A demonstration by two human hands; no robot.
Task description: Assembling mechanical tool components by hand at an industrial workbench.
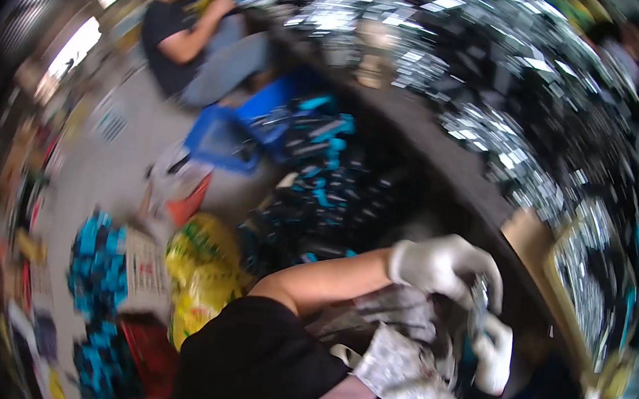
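My left hand (pixel 445 268), in a white glove, reaches in from the left with its fingers curled round the upper end of a small shiny grey piece (pixel 479 299). My right hand (pixel 493 356), also gloved in white, closes on the lower end of that same piece. Motion blur keeps me from telling what kind of part it is. Both hands are held above my lap, over a grey patterned apron (pixel 415 388), beside the edge of a dark worktable (pixel 457 149).
Heaps of shiny flat pieces (pixel 498 147) cover the worktable. A cardboard box edge (pixel 530 239) juts out near my hands. Black and teal pieces (pixel 323 175) lie piled left of the table, near a blue crate (pixel 221 141) and a yellow bag (pixel 203 273). Another person (pixel 187 34) sits far left.
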